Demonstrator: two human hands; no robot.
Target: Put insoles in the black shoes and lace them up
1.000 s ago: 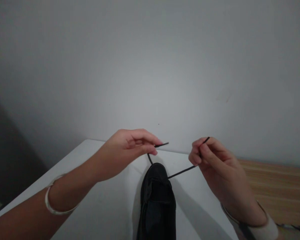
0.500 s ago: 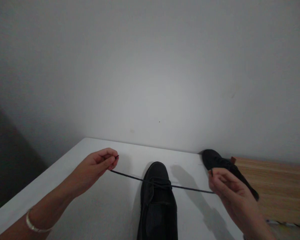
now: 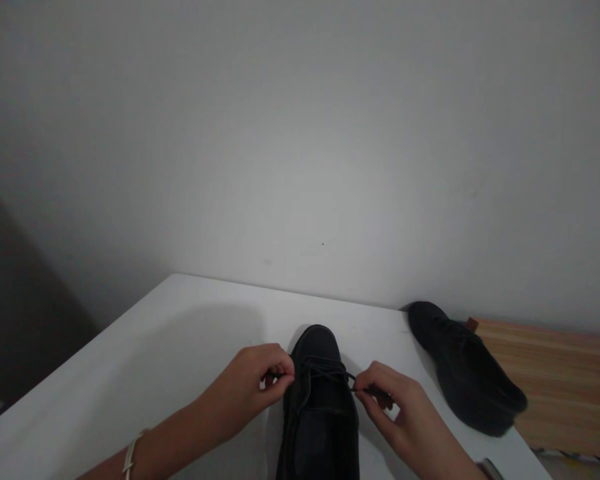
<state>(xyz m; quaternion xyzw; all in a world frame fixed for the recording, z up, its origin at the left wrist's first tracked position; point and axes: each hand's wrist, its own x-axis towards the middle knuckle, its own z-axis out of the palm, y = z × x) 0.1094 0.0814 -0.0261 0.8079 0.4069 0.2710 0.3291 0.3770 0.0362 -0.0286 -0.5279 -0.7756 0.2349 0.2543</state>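
Pinching the black lace (image 3: 330, 368) close at each side of the black shoe (image 3: 320, 407) on the white table (image 3: 180, 333), the left hand (image 3: 253, 387) and right hand (image 3: 395, 413) seem to have the crossing made, the bow not yet.

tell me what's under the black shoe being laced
The black shoe rests on a white table. The table beneath its sole is covered. Left hand and right hand pinch the lace above.

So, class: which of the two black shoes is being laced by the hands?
The nearer shoe, between the left hand and right hand; the other shoe lies untouched at the right.
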